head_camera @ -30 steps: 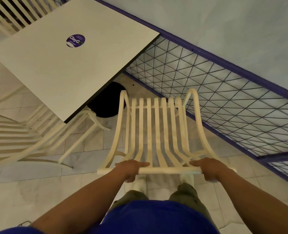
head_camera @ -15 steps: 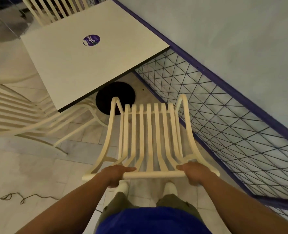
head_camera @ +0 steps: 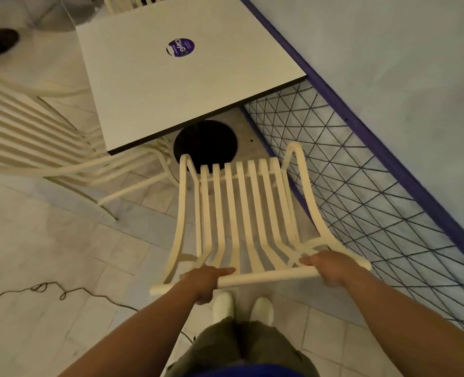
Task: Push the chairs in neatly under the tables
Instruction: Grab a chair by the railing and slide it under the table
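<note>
At the top rail (head_camera: 268, 276), left hand (head_camera: 202, 281) and right hand (head_camera: 331, 268) curl round the chair (head_camera: 241, 208); it seems light, rigid, best pushed there.

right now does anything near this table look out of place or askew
A dark cord lies looped across the floor left of the held chair, a likely trip hazard. The chair stands outside the table's edge.

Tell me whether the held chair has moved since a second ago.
Yes. Against the round black base, the chair has shifted left: its front now sits before the base, not beside its right edge.
</note>
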Demonstrator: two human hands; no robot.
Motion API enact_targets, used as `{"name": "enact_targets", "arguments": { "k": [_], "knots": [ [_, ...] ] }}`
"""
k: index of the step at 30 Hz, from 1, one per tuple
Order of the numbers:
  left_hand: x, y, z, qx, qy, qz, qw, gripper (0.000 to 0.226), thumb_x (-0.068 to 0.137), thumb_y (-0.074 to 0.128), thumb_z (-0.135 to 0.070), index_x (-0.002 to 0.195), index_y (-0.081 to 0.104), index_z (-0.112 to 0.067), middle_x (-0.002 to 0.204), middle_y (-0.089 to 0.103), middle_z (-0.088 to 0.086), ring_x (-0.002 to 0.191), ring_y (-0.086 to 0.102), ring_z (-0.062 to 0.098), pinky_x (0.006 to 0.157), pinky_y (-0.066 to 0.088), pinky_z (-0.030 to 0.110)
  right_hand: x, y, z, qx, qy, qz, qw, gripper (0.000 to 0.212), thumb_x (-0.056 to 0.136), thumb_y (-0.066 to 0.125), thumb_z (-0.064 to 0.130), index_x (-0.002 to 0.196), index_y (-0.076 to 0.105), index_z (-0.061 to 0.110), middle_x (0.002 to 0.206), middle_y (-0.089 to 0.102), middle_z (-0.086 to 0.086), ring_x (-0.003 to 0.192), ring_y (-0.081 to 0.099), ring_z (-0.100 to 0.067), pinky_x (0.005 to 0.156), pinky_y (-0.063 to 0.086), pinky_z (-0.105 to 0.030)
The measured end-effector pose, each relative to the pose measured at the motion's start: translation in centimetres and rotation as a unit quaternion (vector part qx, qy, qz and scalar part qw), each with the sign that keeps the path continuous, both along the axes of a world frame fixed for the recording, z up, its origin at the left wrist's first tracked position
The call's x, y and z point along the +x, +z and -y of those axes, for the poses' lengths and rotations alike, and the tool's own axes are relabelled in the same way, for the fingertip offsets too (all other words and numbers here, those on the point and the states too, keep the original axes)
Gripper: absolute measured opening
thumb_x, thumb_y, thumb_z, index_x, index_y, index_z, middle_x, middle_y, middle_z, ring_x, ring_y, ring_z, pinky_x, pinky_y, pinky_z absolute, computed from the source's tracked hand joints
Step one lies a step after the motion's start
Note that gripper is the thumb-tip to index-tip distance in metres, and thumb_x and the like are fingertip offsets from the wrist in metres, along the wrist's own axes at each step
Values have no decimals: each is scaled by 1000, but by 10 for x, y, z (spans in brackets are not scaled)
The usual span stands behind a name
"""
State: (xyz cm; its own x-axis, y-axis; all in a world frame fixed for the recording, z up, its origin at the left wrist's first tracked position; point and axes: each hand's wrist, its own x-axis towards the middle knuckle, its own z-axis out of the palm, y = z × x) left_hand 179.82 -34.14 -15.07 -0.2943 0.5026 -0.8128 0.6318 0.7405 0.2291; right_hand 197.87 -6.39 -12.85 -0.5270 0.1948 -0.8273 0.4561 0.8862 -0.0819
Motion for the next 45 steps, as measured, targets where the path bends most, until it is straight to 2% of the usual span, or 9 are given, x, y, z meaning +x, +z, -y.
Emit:
{"name": "enact_targets", "arguments": {
  "k": [3, 8, 12, 15, 20, 29, 34, 41, 45],
  "knots": [
    [-2, -3, -4, 1, -41, -5, 999, 98, 88, 65, -2, 151, 15, -58, 140, 50, 2, 123, 53, 27, 104, 45, 54, -5, 3, -3, 2, 5, 13, 1000, 84, 88, 62, 2, 153, 27, 43, 146, 46, -7, 123, 54, -26, 100, 46, -37],
    [-7, -3, -6, 4, -48, 17, 999, 95, 88, 67, -7, 154, 16, -53, 141, 49, 3, 123, 53, 27, 108, 42, 56, -8, 4, -2, 10, -9, 15, 1000, 84, 86, 66, 3, 151, 31, 42, 146, 47, -7, 122, 56, -26, 102, 47, -39],
    [-17, -5, -8, 2, -53, 71, 996, 93, 85, 72, -19, 155, 17, -49, 142, 48, 6, 121, 53, 28, 106, 45, 45, -5, 9, 1, 7, -46, -3, 999, 73, 89, 66, 15, 150, 34, 38, 141, 52, 0, 118, 57, -20, 100, 48, -34],
    [-19, -6, -7, 14, -57, 83, 995, 96, 85, 72, -12, 156, 18, -46, 141, 47, 6, 121, 52, 27, 104, 45, 41, -4, 7, 1, 1, -61, 2, 998, 74, 89, 68, 16, 151, 34, 38, 139, 54, 1, 117, 57, -18, 100, 48, -33],
    [-16, -4, -7, 0, -49, 92, 995, 103, 85, 69, 1, 156, 14, -49, 142, 45, 4, 122, 51, 26, 106, 45, 43, -8, 1, -6, -7, -19, 13, 1000, 80, 90, 63, 5, 152, 28, 40, 145, 47, -3, 125, 52, -21, 105, 44, -35],
    [0, -3, -60, 5, 7, 78, 997, 104, 84, 70, -1, 154, 14, -54, 145, 44, 0, 125, 49, 24, 106, 44, 41, -16, 1, -78, -2, 25, -28, 999, 71, 93, 60, 9, 151, 31, 41, 142, 50, 2, 121, 54, -18, 101, 45, -31],
    [14, -3, -94, 3, 61, 74, 995, 94, 89, 67, -4, 154, 19, -52, 153, 38, -2, 131, 45, 22, 109, 38, 38, -25, 6, -123, -7, 77, -19, 997, 74, 91, 56, 3, 153, 31, 37, 148, 43, -5, 124, 51, -24, 101, 43, -35],
    [28, -2, -128, 15, 106, 47, 993, 85, 94, 64, -12, 151, 20, -57, 154, 37, -4, 129, 45, 19, 106, 37, 34, -35, 7, -168, -5, 132, -23, 991, 74, 92, 57, 7, 153, 29, 37, 140, 49, -6, 119, 53, -25, 97, 45, -37],
    [34, 0, -144, 10, 97, 31, 995, 93, 91, 63, -2, 153, 17, -55, 152, 40, -2, 131, 46, 23, 108, 39, 39, -37, 8, -184, 5, 149, -40, 988, 70, 92, 57, 7, 151, 33, 36, 137, 51, -4, 117, 55, -23, 94, 45, -35]
  ]
}}
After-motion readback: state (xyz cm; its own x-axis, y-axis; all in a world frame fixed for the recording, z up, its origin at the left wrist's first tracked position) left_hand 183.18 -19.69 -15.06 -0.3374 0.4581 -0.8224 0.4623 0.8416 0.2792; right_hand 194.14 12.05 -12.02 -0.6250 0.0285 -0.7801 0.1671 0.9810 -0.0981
